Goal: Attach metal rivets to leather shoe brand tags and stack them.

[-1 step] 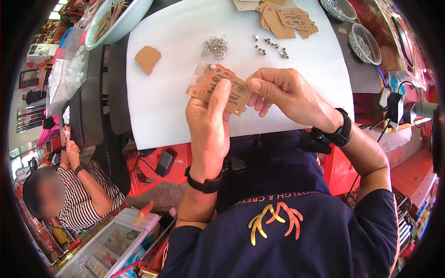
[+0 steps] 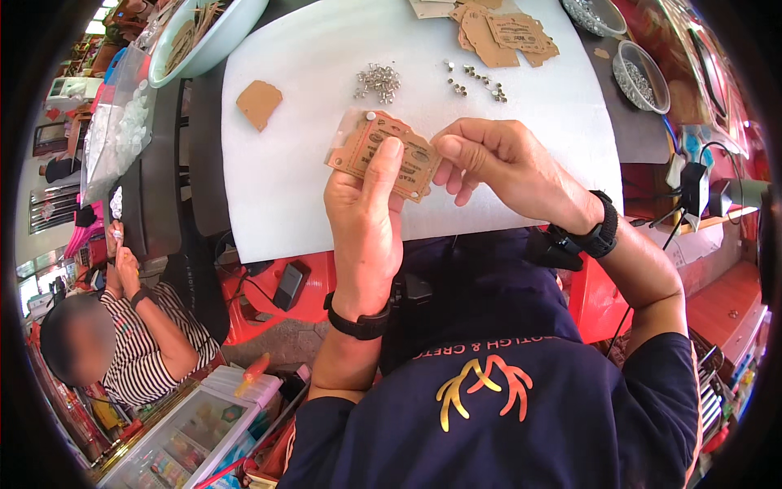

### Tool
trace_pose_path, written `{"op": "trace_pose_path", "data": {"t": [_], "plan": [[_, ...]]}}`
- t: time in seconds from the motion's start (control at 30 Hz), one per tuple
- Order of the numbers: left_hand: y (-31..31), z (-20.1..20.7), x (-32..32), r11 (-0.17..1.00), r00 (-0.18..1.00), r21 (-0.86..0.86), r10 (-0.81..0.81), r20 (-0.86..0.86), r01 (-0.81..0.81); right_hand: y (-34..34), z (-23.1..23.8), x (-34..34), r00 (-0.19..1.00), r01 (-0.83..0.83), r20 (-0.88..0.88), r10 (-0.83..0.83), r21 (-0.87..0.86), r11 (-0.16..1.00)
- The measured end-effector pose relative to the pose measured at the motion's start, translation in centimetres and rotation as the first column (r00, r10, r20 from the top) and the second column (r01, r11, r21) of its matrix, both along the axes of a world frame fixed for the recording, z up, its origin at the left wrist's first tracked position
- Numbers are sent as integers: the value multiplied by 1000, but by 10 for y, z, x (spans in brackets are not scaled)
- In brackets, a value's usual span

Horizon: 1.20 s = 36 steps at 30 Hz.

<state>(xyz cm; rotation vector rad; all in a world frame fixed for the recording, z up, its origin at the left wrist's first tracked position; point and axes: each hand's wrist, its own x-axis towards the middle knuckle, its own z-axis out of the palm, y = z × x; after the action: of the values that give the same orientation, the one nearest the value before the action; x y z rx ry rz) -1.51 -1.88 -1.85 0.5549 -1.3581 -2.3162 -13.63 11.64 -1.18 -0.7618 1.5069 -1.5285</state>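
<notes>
My left hand point(image 2: 366, 216) grips a printed brown cardboard piece point(image 2: 399, 167) with a scalloped edge, its thumb lying across the face. A clear plastic layer point(image 2: 343, 143) shows along the piece's left side, and a round silver rivet point(image 2: 371, 116) sits near its top corner. My right hand point(image 2: 493, 163) is closed in a pinch beside the right edge of the piece; whatever is between thumb and forefinger is hidden. Beyond my hands, a heap of small silver rivets point(image 2: 377, 82) and several scattered metal rivet parts point(image 2: 481, 81) lie on the white sheet point(image 2: 285, 187).
A loose brown cardboard piece point(image 2: 260, 105) lies at left, with stacked cut pieces point(image 2: 501, 34) at the back. Bowls of metal parts point(image 2: 640, 77) stand at far right, a pale green basin point(image 2: 236, 37) at far left. Another person point(image 2: 155, 326) sits at lower left.
My left hand and the cardboard piece have shifted very slightly left and away from me. My right hand has hardly moved.
</notes>
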Motion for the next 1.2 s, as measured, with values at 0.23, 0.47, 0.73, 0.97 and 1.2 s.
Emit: {"op": "trace_pose_path", "data": {"t": [0.23,0.47,0.73,0.97,1.2], "plan": [[3,8,-4,994,994,1,107,-5,-107,9,0,15,993,-85,88,79,69,994],[5,7,-3,987,991,-81,135,-20,-136,5,0,29,988,-52,150,39,87,995],[8,6,2,991,993,-69,114,1,-114,3,-2,28,989,-37,148,21,106,994],[6,2,7,992,998,120,47,-35,-43,3,0,21,986,-75,158,51,150,986],[-1,-7,5,981,986,99,163,22,-165,5,20,-34,755,53,-655,20,91,994]]}}
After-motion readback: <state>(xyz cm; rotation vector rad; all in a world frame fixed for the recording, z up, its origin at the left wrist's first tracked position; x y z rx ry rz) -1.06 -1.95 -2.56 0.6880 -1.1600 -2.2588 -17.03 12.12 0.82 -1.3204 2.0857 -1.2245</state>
